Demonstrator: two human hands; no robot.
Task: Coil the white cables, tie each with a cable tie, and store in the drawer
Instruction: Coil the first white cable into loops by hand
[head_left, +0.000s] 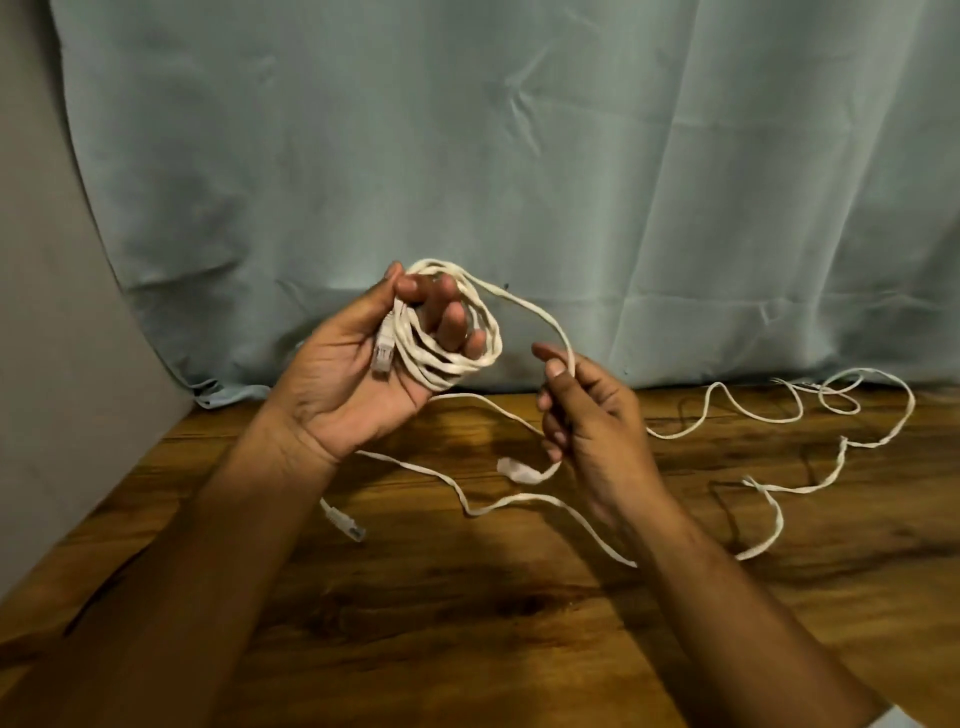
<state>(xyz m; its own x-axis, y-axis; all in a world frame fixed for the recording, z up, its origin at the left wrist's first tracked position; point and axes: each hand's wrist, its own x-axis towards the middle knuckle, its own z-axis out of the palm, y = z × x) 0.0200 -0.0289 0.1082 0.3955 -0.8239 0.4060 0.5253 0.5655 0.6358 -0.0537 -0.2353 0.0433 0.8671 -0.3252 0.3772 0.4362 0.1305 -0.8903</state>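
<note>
Our left hand (353, 374) grips the coil (457, 332); our right hand (587, 415) pinches its tail. Beside the coil, another cable (779, 488) lies loose; nothing is tied.

Dim warm light, soft focus, bowed edges

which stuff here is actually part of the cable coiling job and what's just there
Part of the job:
coiled cable in the left hand
its free end in the right hand
loose cable on the table

Just there:
wooden table
blue-green curtain
</note>
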